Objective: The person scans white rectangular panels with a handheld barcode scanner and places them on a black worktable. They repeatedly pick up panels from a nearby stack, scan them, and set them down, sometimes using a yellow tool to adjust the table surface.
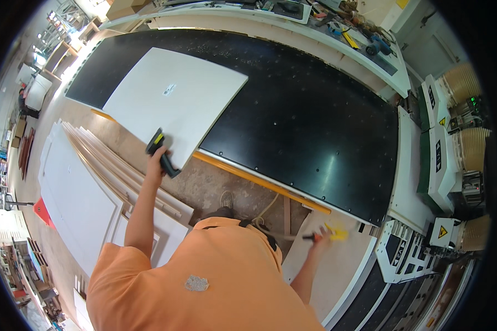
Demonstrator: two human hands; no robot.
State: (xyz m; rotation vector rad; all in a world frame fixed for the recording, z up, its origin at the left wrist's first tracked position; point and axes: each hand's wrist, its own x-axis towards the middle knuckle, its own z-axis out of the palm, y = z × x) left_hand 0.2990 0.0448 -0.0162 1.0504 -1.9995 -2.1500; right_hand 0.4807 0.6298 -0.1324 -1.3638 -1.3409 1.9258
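Note:
My left hand (157, 159) is closed around the grip of a black handheld barcode scanner (162, 153) with a yellow patch. It is over the near corner of a white board (178, 95) that bears a small printed label (169, 89). The board lies on a black machine table (285, 120) and overhangs its near edge. At the right, my right hand (322, 240) holds a blurred yellow tool (335, 233) with a red and black end, its kind unclear, above a pale panel (335, 265).
Stacked white panels (83, 186) lean at the left. A yellow bar (261, 180) runs along the table's near edge. Machine heads with hoses (443, 157) stand at the right. Tools lie on a far bench (356, 53). A person (25, 105) is far off at the left.

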